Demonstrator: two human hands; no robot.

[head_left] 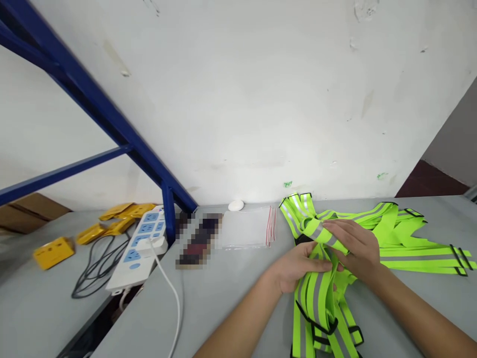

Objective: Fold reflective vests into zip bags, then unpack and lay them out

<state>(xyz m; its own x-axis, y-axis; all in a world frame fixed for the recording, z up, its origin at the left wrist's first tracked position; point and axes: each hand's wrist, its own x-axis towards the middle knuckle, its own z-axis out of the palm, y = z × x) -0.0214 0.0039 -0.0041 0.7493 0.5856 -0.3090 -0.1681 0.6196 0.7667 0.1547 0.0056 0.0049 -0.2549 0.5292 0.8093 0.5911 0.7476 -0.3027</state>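
Neon-yellow reflective straps [316, 293] with grey stripes and black buckles are bunched on the grey table at the right. My left hand [298, 266] is closed round the middle of the bundle, its thumb lying across the straps. From the right, my right hand [356, 243] grips a looped strap at the top of the same bundle, fingers bent over it. Parts of the fingers are hidden behind the webbing. More straps of the same kind [417, 253] lie spread to the right of my right hand. Black buckles hang at the bundle's lower end.
Clear zip bags [246, 228] with red seals lie left of the straps, beside a small white disc [235, 205]. A white power strip [136, 253] with a plugged-in cable, a black cord [91, 271] and yellow packets [54, 252] are farther left. A blue metal frame [112, 114] slants above.
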